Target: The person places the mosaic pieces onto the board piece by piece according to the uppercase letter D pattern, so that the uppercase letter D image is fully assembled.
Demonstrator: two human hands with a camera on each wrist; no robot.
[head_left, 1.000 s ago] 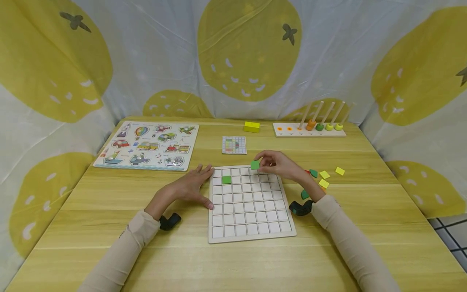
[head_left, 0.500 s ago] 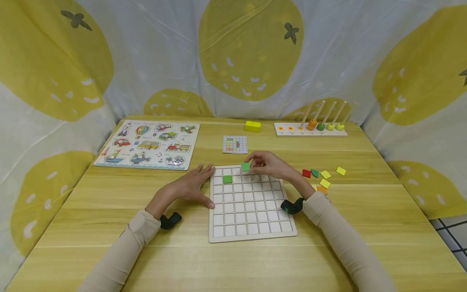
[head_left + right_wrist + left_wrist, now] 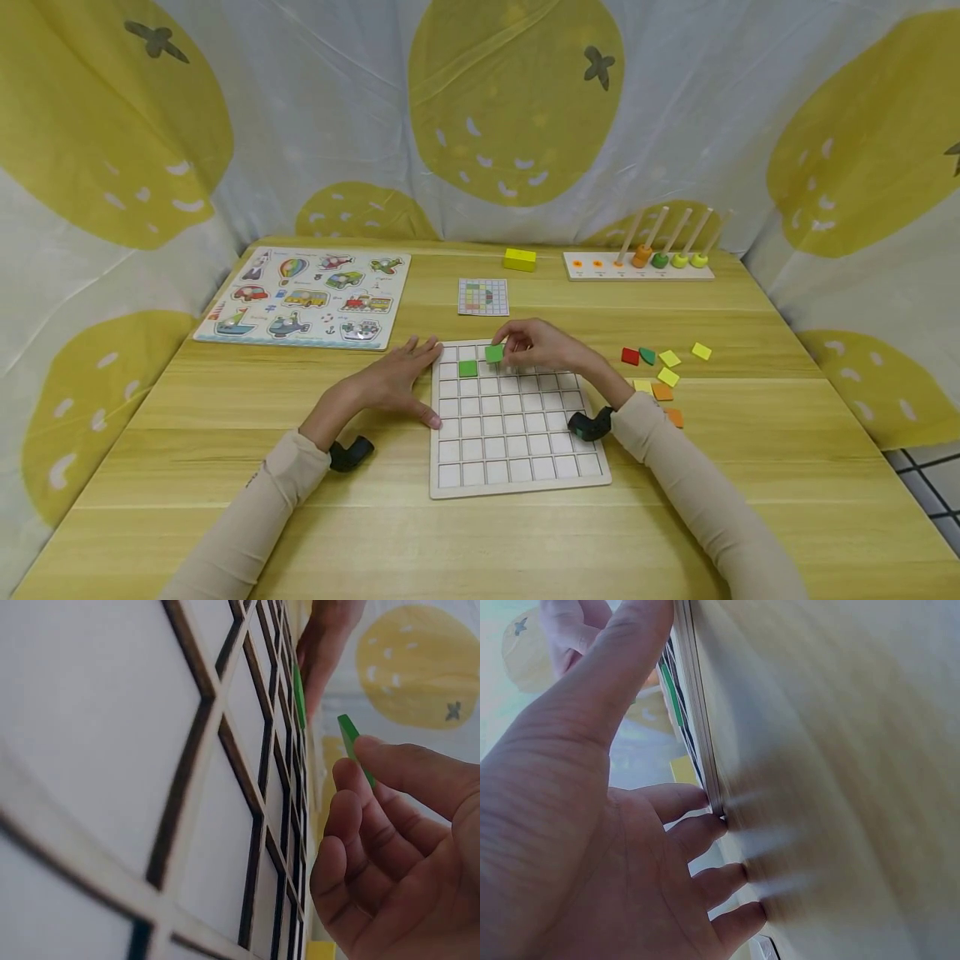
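Observation:
A white grid board [image 3: 480, 429] with a pale wooden frame lies on the table. My right hand [image 3: 542, 345] pinches a green square tile [image 3: 494, 354] between thumb and fingers over the board's far rows. In the right wrist view that green tile [image 3: 349, 739] is tilted and held off the grid. Another green tile [image 3: 467, 368] sits in a cell near the far left corner. My left hand [image 3: 392, 380] lies at the board's left edge, fingers spread, thumb and fingertips against the frame. The left wrist view shows the left fingers [image 3: 697, 836] straight beside the board's edge.
Loose yellow tiles [image 3: 668, 377], a red tile [image 3: 630, 357], a dark green piece [image 3: 647, 356] and orange tiles [image 3: 662, 392] lie right of the board. Behind it are a printed grid card [image 3: 483, 297], a yellow block [image 3: 520, 260], a peg stand [image 3: 638, 267] and a vehicle puzzle [image 3: 302, 297].
My right hand has carried the pinched green tile leftward and slightly nearer, toward the tile in the board. More loose pieces show on the right. The left hand stays in place.

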